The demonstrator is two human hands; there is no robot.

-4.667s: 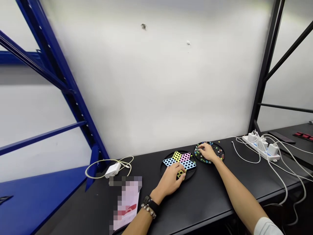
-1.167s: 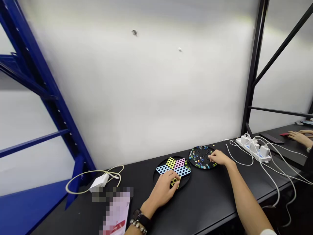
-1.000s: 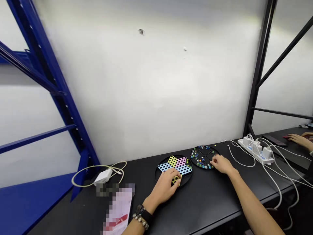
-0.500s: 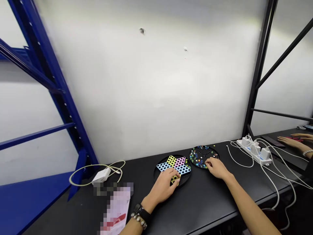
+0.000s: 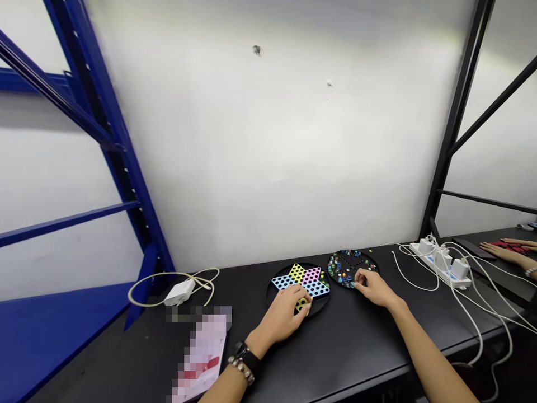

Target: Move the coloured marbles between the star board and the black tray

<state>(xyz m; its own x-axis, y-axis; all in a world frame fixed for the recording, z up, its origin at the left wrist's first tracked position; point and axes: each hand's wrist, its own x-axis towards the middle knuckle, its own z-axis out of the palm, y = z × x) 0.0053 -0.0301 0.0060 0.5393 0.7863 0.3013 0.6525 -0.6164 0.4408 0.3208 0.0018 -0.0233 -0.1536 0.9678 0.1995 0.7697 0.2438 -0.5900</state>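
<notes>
Black round tray (image 5: 375, 263) w/ glass marbles (image 5: 336, 268), R hand (image 5: 373, 290) at rim.

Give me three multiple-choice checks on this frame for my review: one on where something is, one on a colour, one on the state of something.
1. What is the person's right hand nearest to?
A. The round black tray
B. The white power strip
C. The white charger

2. Which colour shows on the star-shaped board?
A. Orange
B. Yellow
C. Red

3. What state is the tray in?
A. Empty
B. Upside down
C. Holding marbles

Answers:
1. A: the fingertips are at the tray's near edge.
2. B: the board's top point is yellow.
3. C: marbles lie around the tray's outer part.
</notes>
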